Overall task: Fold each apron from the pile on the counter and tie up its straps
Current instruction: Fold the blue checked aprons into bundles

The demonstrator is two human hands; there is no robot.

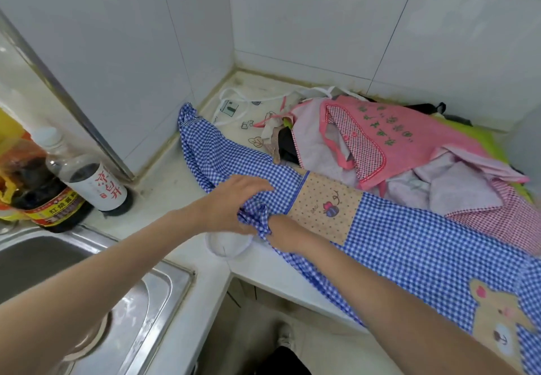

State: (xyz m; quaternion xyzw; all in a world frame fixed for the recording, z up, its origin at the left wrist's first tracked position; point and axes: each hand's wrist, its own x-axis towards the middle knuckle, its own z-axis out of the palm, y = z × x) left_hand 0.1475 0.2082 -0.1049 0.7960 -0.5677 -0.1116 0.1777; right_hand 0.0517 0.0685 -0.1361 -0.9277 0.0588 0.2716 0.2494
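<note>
A blue-and-white checked apron (409, 243) with a tan dotted pocket (325, 205) and a bear patch lies stretched across the white counter (164, 187), one end reaching the wall corner. My left hand (231, 202) rests on the bunched blue cloth with fingers extended. My right hand (285, 232) is beside it, fingers tucked into the gathered fabric and mostly hidden. Behind lies the pile of aprons (409, 146), a pink one with green lettering on top.
A steel sink (87, 281) fills the lower left. Two dark sauce bottles (87, 181) stand by its back edge near the tiled wall. A cream printed apron with white straps (234, 105) lies in the corner. A small white round object (228, 244) sits at the counter edge.
</note>
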